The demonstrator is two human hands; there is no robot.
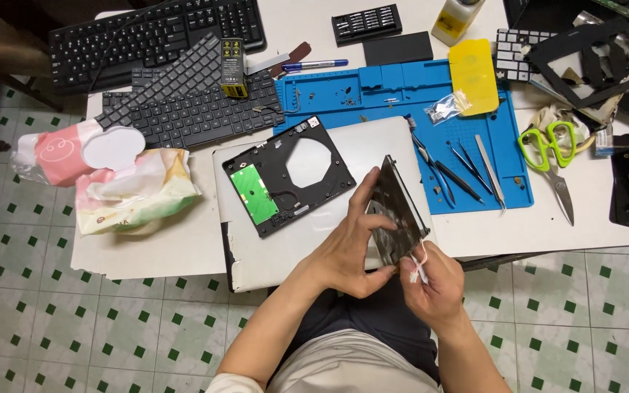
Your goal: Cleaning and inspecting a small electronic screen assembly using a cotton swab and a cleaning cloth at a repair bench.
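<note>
Low in the frame's centre, the right hand (434, 284) is pinching a small white swab (418, 268) against the lower edge of a thin metal drive plate (394, 215). The left hand (347, 251) is gripping that plate, tilted upright, just above. Beyond, left of centre, an opened black drive casing (285, 182) is lying on a silver laptop (394, 138), with a blue mat (402, 84) farther up the worktop (598, 218).

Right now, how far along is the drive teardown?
Done: the black drive base, with its green circuit board, lies opened on the closed silver laptop. In hand: the left hand holds the metal cover plate on edge while the right hand pinches a small white piece at its lower corner. Left: both halves remain apart.
</note>
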